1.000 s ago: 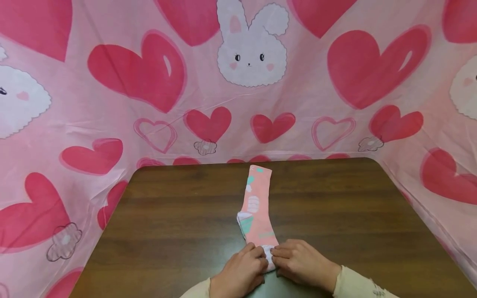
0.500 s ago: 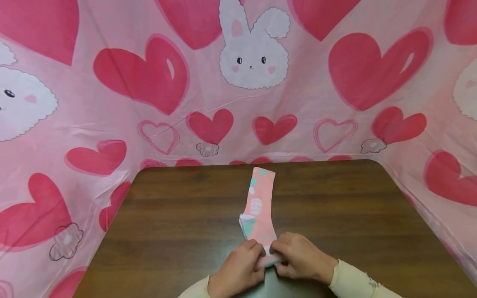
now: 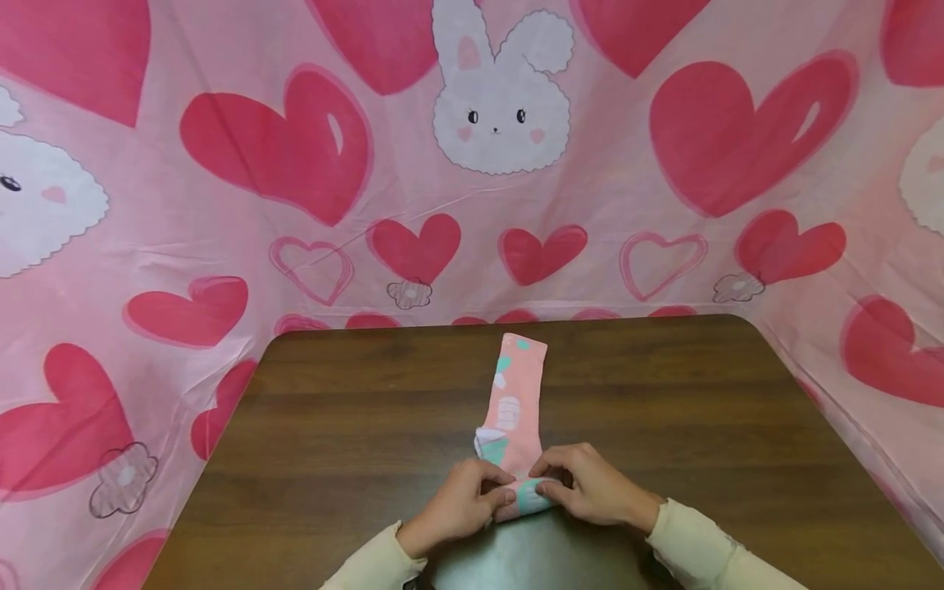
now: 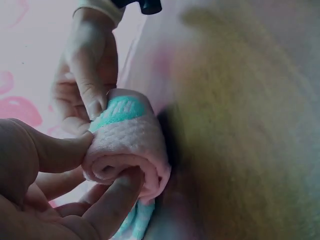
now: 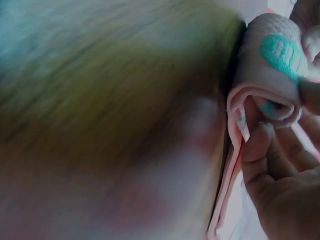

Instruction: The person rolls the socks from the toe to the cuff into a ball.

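A pink sock point(image 3: 521, 418) with white and mint patches lies lengthwise on the table, its cuff pointing away from me. The near end is wound into a thick roll point(image 4: 127, 137), whose spiral edge shows in the left wrist view. My left hand point(image 3: 466, 494) pinches the left end of this roll between thumb and fingers. On the other end, my right hand point(image 3: 596, 489) grips with the thumb on the near side and a fingertip tucked at the coil, as the right wrist view shows. Whether one sock or two layered socks lie here, I cannot tell.
The brown wood-grain table point(image 3: 354, 410) has rounded far corners. A pink cloth point(image 3: 619, 172) printed with hearts and rabbits hangs behind it and along both sides.
The toe end, flat under my fingers a second ago, has been turned over into a roll. Both hands have moved slightly away from me with it, and the flat length is shorter.
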Demonstrator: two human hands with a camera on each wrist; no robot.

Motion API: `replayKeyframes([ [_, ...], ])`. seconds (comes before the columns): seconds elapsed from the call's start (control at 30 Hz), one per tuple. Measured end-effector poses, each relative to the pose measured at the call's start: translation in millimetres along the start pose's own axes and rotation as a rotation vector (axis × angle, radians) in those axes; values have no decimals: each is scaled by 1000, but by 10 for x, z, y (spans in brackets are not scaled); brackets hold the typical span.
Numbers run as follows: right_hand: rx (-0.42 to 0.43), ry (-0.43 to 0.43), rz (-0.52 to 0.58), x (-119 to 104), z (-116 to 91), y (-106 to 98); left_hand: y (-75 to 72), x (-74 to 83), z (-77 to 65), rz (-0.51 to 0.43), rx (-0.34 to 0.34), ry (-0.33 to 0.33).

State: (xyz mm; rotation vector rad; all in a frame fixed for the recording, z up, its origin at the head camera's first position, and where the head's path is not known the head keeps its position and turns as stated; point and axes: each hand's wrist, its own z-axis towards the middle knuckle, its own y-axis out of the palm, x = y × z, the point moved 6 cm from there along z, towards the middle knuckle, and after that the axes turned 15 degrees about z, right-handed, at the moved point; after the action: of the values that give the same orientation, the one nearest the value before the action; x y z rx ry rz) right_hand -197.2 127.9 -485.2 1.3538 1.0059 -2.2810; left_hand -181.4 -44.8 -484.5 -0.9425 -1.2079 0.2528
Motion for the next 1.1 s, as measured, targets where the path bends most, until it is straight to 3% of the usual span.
replayKeyframes([
  [0.23,54,34,-41,53,86,-11,-43,-63,98,109,1,7],
  [0.33,67,82,-77,67,131,-26,-65,-54,132,202,56,44],
  [0.4,70,120,-106,73,151,-36,-72,-13,144,292,113,121],
  [0.53,76,129,-204,49,172,-35,-36,162,107,495,237,415],
  [0.6,67,53,-302,-12,165,-13,8,241,63,593,264,560],
  [0.67,58,-84,-438,-114,131,23,48,286,23,659,268,649],
  [0.77,32,-315,-644,-284,32,109,70,302,-15,720,261,699],
  [0.83,6,-415,-744,-356,-44,176,67,301,-30,737,252,708],
  [0.93,-38,-464,-824,-358,-133,257,67,280,-43,765,236,712],
  [1.1,-72,-455,-851,-245,-209,278,110,194,-45,839,180,729],
])
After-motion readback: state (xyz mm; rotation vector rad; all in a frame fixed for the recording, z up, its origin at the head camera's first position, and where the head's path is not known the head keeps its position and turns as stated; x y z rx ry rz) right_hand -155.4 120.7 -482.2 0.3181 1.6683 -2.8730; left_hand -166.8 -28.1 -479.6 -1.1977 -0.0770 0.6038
